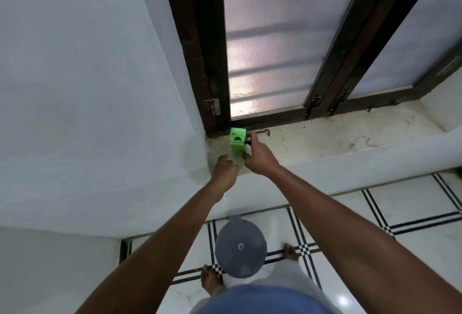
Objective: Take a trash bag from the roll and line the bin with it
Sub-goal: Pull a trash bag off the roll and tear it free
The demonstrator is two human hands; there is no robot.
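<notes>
A bright green trash bag roll point(237, 138) stands upright on the window sill point(325, 138), in the corner by the dark window frame. My right hand point(260, 153) grips the roll from its right side, fingers high and thumb low. A paler green end of a bag point(237, 158) hangs below the roll. The curled fingers of my left hand point(225, 168) meet it from the left. The grey bin point(240, 246) stands on the floor below, between my bare feet, with its round lid on.
A white wall point(87, 88) closes the left side and the white ledge front point(325, 176) runs under the sill. Frosted window panes in dark frames point(215, 63) rise behind the roll. The floor has white tiles with black lines point(375, 213).
</notes>
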